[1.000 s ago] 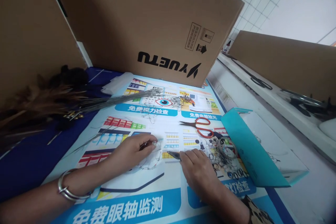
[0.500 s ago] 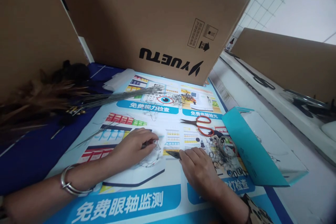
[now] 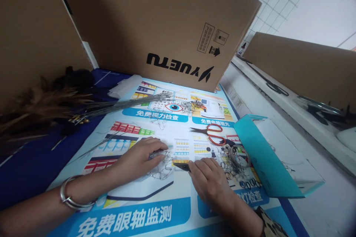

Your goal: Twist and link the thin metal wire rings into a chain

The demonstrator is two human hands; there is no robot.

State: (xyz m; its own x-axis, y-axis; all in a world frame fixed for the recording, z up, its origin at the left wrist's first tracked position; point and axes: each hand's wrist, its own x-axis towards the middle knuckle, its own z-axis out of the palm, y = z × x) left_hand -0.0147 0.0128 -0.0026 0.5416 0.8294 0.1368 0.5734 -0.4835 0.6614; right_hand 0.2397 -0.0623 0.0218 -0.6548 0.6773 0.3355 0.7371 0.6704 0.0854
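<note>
My left hand [image 3: 148,153] is closed around part of a tangled loop of thin wire [image 3: 164,170] dotted with small beads or knots. Its fingers and thumb curve over the strand, so what lies inside the grip is partly hidden. To the right, my right hand [image 3: 210,177] is wrapped around pliers, whose dark pointed jaws [image 3: 182,166] stick out leftward toward the loop. The pliers' handles are hidden in the palm. Scissors with orange-red handles [image 3: 215,134] lie beyond my right hand. A wire coil [image 3: 239,156] rests on a heap of thin wires [image 3: 229,163] beside it.
A turquoise box [image 3: 267,163] stands open at the right. Long thin stems [image 3: 133,102] and brown feathery material [image 3: 33,107] lie at the left. A large cardboard box [image 3: 155,18] closes off the back. Small wire pieces [image 3: 191,106] sit on the printed sheet [image 3: 133,214].
The fingers of my left hand have shifted and lie flatter over the wire, and more of the loop shows below them. The pliers have hardly moved; the whole view has tilted slightly.
</note>
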